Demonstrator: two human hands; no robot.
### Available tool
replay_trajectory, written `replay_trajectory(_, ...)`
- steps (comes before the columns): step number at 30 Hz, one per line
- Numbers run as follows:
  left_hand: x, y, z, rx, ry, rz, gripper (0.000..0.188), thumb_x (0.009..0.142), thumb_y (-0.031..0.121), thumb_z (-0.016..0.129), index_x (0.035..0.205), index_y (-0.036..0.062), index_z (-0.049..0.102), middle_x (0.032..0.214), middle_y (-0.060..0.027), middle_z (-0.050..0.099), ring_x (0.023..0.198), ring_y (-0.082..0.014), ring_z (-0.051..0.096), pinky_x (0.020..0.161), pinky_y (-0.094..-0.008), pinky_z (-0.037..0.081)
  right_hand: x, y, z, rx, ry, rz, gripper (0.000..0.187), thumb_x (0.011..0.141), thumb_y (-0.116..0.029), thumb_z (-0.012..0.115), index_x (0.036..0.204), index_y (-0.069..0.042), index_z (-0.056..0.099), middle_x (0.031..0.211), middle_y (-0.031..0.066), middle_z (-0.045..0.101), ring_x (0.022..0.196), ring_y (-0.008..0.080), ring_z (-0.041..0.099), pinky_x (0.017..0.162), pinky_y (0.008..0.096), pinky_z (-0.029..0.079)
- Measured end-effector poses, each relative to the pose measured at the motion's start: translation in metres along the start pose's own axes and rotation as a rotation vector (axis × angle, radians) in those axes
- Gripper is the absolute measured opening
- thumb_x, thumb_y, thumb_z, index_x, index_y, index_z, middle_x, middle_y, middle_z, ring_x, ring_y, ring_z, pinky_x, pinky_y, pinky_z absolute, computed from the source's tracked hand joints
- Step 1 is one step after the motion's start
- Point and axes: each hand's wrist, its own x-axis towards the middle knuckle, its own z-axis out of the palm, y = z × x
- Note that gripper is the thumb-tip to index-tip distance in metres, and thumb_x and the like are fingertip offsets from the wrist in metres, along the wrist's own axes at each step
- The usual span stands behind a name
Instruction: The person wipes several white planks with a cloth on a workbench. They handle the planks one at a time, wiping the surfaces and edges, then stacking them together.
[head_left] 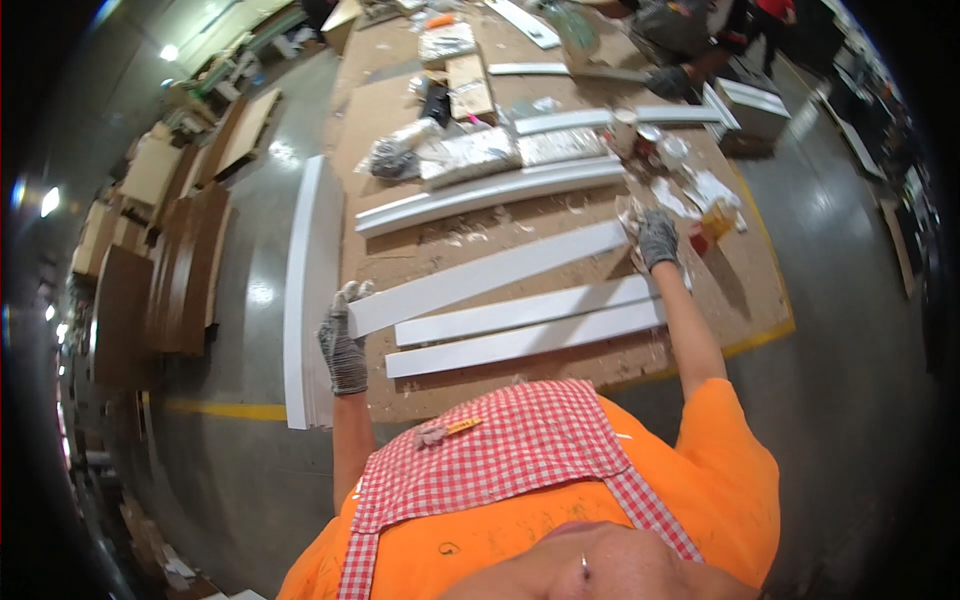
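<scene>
A pale crumpled wad (630, 214) at the grey-gloved right hand (658, 240) is too blurred to identify; the top edge cuts off a dark-clothed co-worker (678, 36).

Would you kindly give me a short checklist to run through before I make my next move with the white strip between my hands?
1. Left hand on the strip's left end: ok, gloved and holding it.
2. Right hand gripping the other end: cannot tell; it is gloved and at that end, but its hold is unclear.
3. White strip not overlapping the two strips nearer the body, middle and nearest: ok, a gap shows.
4. Tabletop free of debris: not ok, pale scraps lie on it.
</scene>
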Motion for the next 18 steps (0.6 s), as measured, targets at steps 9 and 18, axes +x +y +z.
replay_trajectory(9, -0.015, -0.009, -0.025, 0.232, 0.032, -0.254, 0.041, 0.092, 0.032, 0.056, 0.115, -0.0014, 0.058, 0.096, -0.0173, 0.065, 0.078, -0.0202, 0.067, 0.053, -0.0279, 0.056, -0.131, -0.211, -0.034, 0.328, 0.014, -0.411, 0.033, 0.071, -0.009, 0.062, 0.104, -0.010, 0.066, 0.101, 0.0160, 0.060, 0.093, 0.0332, 0.054, 0.088, 0.0413, 0.043)
replay_trajectory(18, -0.031, -0.038, -0.033, 0.312, 0.189, -0.128, 0.039, 0.091, 0.033, 0.057, 0.104, -0.0035, 0.062, 0.091, -0.0135, 0.061, 0.064, -0.0225, 0.065, 0.049, -0.0308, 0.058, -0.036, -0.039, 0.006, 0.091, 0.180, 0.093, 0.023, 0.085, -0.025, 0.061, 0.089, -0.003, 0.068, 0.084, 0.0142, 0.068, 0.070, 0.0241, 0.065, 0.061, 0.0369, 0.051)
